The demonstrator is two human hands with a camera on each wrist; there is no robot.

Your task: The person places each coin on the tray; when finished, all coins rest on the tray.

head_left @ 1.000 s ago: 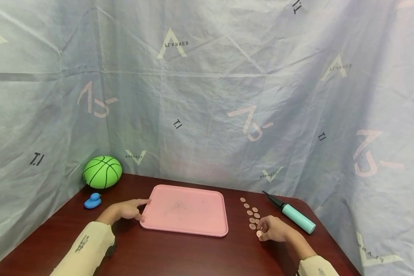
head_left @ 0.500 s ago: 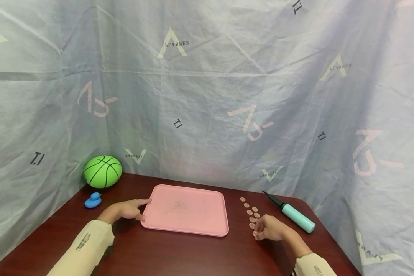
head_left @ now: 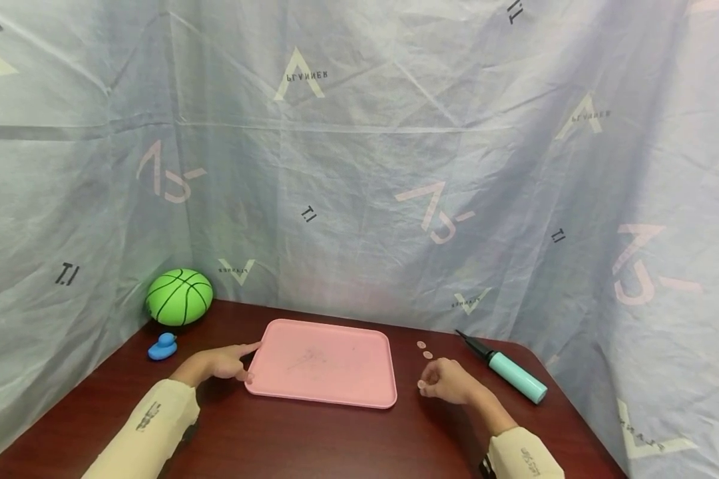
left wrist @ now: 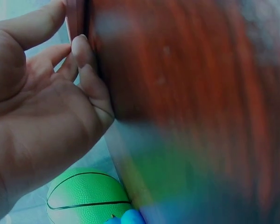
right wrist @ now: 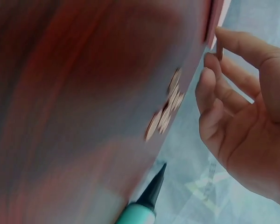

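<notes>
My left hand (head_left: 218, 364) rests at the left side of a pink tray (head_left: 344, 366), its index finger straight at the rim and the thumb at the near left corner. Between the thumb and fingertips of my right hand (head_left: 449, 382) is a small coppery coin-like disc (right wrist: 219, 49), turned edge-on in the right wrist view. That hand is just right of the tray. More such discs (right wrist: 153, 125) lie in a cluster on the table in the right wrist view. In the head view two discs (head_left: 428, 354) show beyond the hand, which hides the others.
A teal hand pump (head_left: 518, 377) with a black nozzle lies along the right side of the dark red table (head_left: 335, 442). At the far left are a green ball (head_left: 180, 297) and a blue toy duck (head_left: 163, 346). A grey printed curtain (head_left: 359, 166) stands behind.
My right hand has moved left and a little away from me, toward the tray, with the disc pinched in it. It now covers several discs seen before. My left hand has stayed at the tray.
</notes>
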